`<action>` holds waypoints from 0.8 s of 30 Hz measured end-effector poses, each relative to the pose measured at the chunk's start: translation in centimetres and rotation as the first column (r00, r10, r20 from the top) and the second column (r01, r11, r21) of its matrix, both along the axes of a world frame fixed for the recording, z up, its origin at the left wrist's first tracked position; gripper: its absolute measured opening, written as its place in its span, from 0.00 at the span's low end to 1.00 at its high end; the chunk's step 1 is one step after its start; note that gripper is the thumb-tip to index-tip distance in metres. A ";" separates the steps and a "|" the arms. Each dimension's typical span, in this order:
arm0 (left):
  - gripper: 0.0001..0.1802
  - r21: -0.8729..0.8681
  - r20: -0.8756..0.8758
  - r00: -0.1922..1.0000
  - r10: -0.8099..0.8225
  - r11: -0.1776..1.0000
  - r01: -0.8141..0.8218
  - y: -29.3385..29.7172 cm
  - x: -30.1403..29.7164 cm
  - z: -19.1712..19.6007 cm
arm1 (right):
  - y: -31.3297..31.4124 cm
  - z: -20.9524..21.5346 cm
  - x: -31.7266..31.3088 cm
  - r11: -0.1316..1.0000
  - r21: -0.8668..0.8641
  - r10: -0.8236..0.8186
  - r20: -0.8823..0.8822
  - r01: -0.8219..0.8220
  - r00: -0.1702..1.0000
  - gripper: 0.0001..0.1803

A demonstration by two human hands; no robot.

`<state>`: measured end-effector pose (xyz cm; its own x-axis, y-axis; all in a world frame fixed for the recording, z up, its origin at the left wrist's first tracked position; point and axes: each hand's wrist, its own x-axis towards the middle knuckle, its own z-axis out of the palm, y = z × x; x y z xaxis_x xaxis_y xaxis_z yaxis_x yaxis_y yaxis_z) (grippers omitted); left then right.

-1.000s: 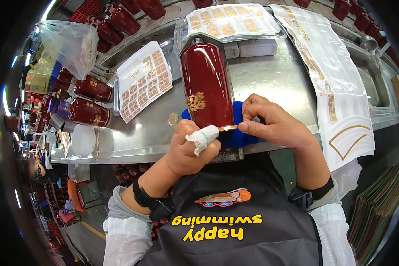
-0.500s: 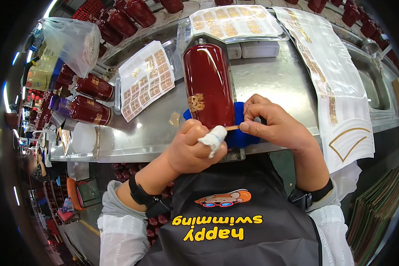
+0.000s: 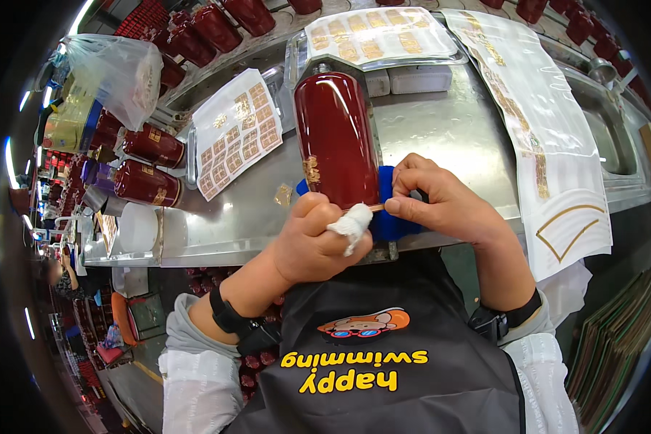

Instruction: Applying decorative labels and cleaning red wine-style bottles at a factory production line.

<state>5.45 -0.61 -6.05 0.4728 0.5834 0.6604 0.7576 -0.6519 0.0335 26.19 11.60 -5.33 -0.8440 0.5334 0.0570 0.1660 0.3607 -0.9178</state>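
Note:
A glossy dark red bottle (image 3: 338, 137) lies with its base toward me, over a blue pad (image 3: 398, 230). A gold pattern shows at its left side. My left hand (image 3: 315, 242) is closed round a crumpled white cloth (image 3: 352, 224), held against the bottle's base end. Thumb and forefinger of my right hand (image 3: 441, 199) are pinched at the right of the base, on the end of a thin gold strip (image 3: 375, 208) along the bottle's bottom edge. The cloth and my left fingers hide the strip's other end.
White sheets of gold decals lie at the left (image 3: 237, 134), back (image 3: 380, 36) and right (image 3: 528, 130) of the metal table (image 3: 448, 123). Two red bottles (image 3: 148, 182) lie at the left, beside a white tub (image 3: 137, 226). A clear scrap (image 3: 284, 194) sits near my left hand.
The bottle has turned a little to the left, so its gold pattern now sits closer to the left edge and looks narrower. Both hands keep nearly the same place and grip.

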 end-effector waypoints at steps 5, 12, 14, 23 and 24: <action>0.17 0.032 -0.036 0.999 0.027 0.999 -0.026 -0.5 0.0 0.6 | -0.2 0.1 -0.2 1.000 0.014 -0.002 0.013 0.002 1.000 0.13; 0.13 0.031 -0.121 0.993 0.002 1.000 0.002 0.3 0.5 0.2 | -0.2 -0.2 -0.3 1.000 -0.005 0.000 0.012 0.000 1.000 0.14; 0.13 0.039 -0.116 0.993 -0.037 0.998 0.041 0.5 0.3 0.1 | -0.1 -0.3 -0.1 1.000 -0.013 -0.008 0.005 0.008 1.000 0.14; 0.13 -0.016 0.017 0.998 0.055 0.998 -0.055 -0.8 -0.4 -0.6 | -0.1 -0.3 -0.1 1.000 0.004 0.002 0.018 -0.002 1.000 0.13; 0.11 -0.006 0.011 0.998 0.067 0.998 -0.067 -0.7 -0.5 -0.8 | -0.1 -0.3 -0.1 1.000 0.005 0.006 0.016 -0.006 1.000 0.13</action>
